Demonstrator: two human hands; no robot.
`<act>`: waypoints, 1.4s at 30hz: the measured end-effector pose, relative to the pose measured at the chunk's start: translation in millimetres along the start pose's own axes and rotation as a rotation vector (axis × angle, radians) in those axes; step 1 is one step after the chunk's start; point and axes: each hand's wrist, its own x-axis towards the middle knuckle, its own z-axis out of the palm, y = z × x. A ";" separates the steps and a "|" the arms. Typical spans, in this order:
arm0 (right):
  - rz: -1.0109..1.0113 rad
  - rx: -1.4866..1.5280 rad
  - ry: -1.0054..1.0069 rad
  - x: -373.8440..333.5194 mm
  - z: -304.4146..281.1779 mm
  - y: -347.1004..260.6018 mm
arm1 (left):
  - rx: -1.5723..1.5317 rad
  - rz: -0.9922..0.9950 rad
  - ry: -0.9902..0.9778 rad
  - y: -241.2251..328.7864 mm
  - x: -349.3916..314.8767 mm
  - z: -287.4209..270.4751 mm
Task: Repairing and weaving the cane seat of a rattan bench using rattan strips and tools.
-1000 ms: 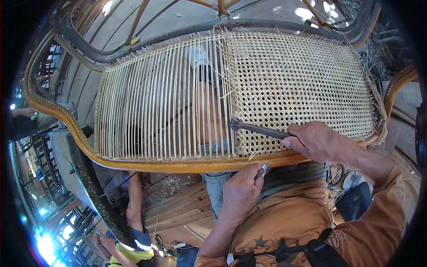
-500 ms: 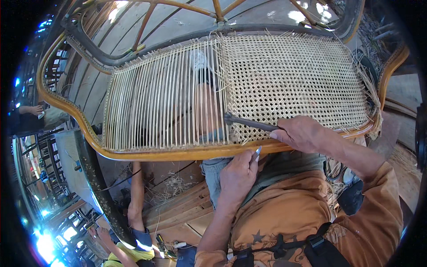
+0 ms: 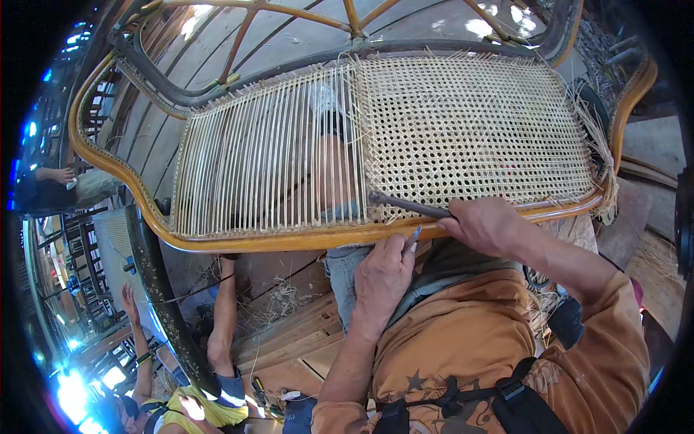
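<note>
A wooden furniture frame stretches across in front of me. Its right half carries a tight cane mesh; over the left half only single parallel cane strands run. My right hand is closed round the handle of a dark hammer, whose small head lies over the mesh's lower left corner. Just below the front rail, my left hand pinches a small pointed metal tool, tip up beside the rail. Its lower part is hidden in my fingers, so its exact kind is unclear.
Loose cane ends hang at the frame's right end. My leg shows beneath the strands. A person in yellow is at lower left, near a dark curved frame. Wood planks and cane scraps lie on the floor.
Both hands keep their grips almost in place; the hammer's head sits slightly lower. The view has shifted a little. At lower left, the person in yellow has raised an arm.
</note>
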 end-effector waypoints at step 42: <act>0.183 0.400 -0.015 -12.5 9.7 21.2 | 0.302 0.174 -0.471 -50.3 111.2 -53.6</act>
